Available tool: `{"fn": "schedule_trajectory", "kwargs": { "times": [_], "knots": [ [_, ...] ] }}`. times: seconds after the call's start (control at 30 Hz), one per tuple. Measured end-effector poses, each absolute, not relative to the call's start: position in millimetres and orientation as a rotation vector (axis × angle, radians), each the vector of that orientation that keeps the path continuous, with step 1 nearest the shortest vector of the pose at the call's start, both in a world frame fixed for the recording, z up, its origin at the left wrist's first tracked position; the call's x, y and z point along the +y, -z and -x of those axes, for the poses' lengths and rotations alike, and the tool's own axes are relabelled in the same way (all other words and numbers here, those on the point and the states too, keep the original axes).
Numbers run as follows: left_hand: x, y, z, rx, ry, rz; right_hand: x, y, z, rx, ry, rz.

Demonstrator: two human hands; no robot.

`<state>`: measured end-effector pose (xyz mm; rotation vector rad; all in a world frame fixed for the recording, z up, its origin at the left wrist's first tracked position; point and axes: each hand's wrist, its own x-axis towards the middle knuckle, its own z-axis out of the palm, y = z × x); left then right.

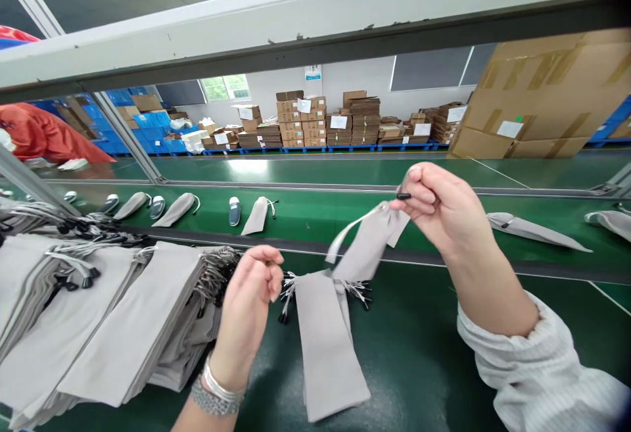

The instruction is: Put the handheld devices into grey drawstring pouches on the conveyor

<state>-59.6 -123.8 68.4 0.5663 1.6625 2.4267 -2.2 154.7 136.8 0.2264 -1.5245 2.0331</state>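
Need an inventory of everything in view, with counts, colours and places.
raised pouch: 1, grey with white cord, in the air at the right hand
cord stopper: 1, black, pinched in the right hand's fingers
flat pouch: 1, grey, on the near green surface below the hands
pouch stacks: many, grey with black-tipped cords, near surface, left
far pouches: at least five, grey, on the far green belt
slippers: at least three, grey-blue and white, far belt
cardboard boxes: many, brown, stacked on blue pallets at the back
large carton: 1, brown, back right
crates: many, blue, back left
cloth cover: 1, red-orange, far left
frame beam: 1, white and grey, across the top
left hand: 1, silver bracelets, above the flat pouch's cord ends
right hand: 1, white striped sleeve, raised at centre right
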Motion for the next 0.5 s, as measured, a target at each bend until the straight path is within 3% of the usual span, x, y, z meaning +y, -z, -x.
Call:
{"fn": "schedule_trajectory", "kwargs": {
  "times": [0.13,0.27,0.5],
  "knots": [
    [-114.9,-29.6,52.3,2.076,-2.032,-0.585,175.7,-116.5,34.6,-1.559,-1.493,-0.139],
    [-109.5,-17.5,45.1,2.236,-1.698,-0.773,182.5,-83.8,66.6,-2.144,-1.082,-0.106],
    [-106.5,-7.7,41.3,2.364,-1.349,-1.023,154.5,-28.0,93.2,-2.851,-0.950,-0.190]
  ]
}}
